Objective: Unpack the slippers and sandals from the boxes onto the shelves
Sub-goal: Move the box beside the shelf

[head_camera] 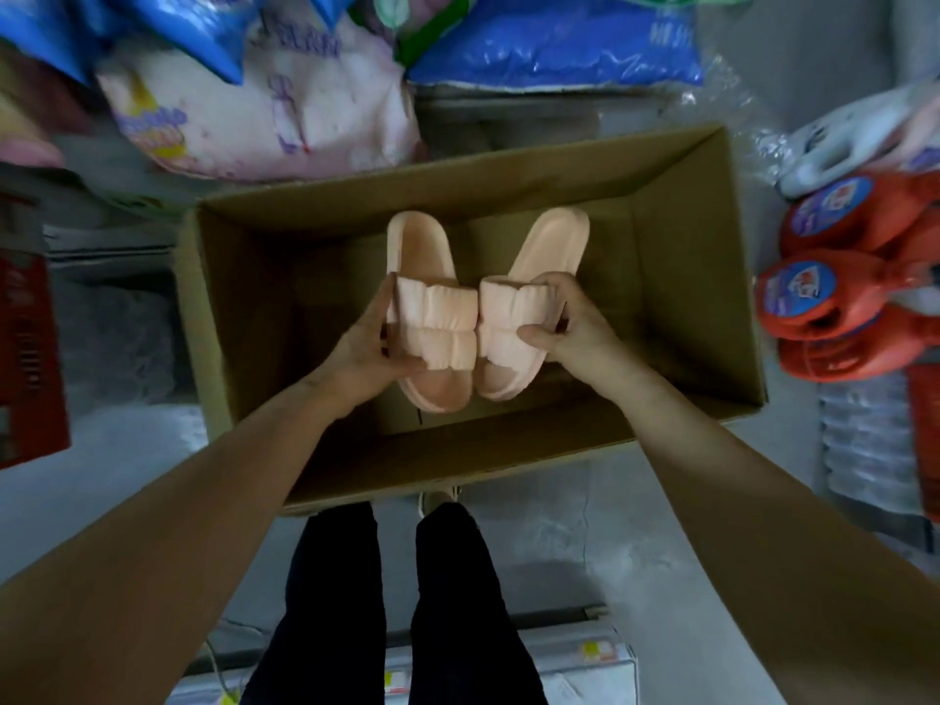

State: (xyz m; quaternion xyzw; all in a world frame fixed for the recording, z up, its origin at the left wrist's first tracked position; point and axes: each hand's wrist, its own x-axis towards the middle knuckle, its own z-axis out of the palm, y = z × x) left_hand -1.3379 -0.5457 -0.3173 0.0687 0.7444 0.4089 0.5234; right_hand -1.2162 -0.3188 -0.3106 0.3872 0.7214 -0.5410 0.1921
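Note:
An open brown cardboard box (676,277) stands on the floor in front of me. Over its inside I hold a pair of pale pink slippers with puffy straps. My left hand (363,343) grips the left slipper (432,323) by the outer side of its strap. My right hand (564,323) grips the right slipper (508,318) by its strap, thumb on top. The two slippers touch at their straps, and their far ends spread apart. I see no other footwear in the box.
Blue and pink plastic-wrapped packs (264,109) pile up beyond the box. Orange detergent bottles (834,297) and a white slipper in plastic (854,134) lie to the right. A red crate (28,358) sits on the left. My legs stand at the box's near edge.

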